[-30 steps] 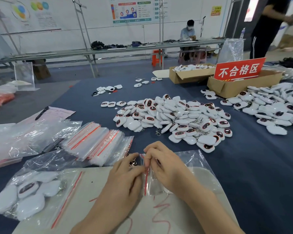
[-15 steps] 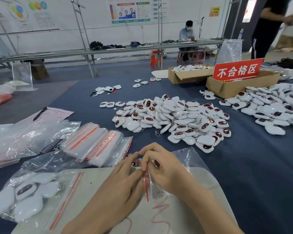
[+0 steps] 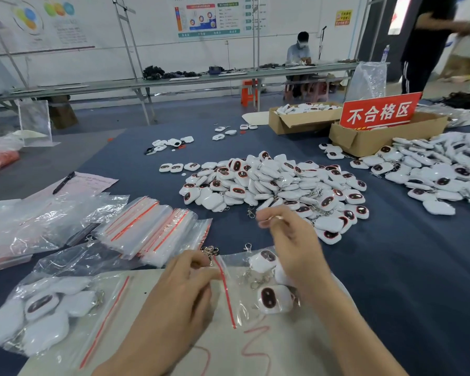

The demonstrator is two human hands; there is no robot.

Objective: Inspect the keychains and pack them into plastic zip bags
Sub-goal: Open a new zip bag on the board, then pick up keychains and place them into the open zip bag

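Clear plastic zip bag [image 3: 242,299], lower centre: left hand [image 3: 185,283] pinches its mouth to steady it; right hand [image 3: 293,245] blurred, grip unclear.

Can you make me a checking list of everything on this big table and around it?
Surface: dark blue cloth table.
Job's things: pile of white plastic keychains; clear zip bag with red seal holding keychains; stack of empty zip bags.
Clutter: black pen on pink paper; cardboard box with red sign.
Hands: left hand pinches the bag's top; right hand in the air, blurred, hold unclear.
Cables: nothing seen.
Surroundings: seated person at a long bench.
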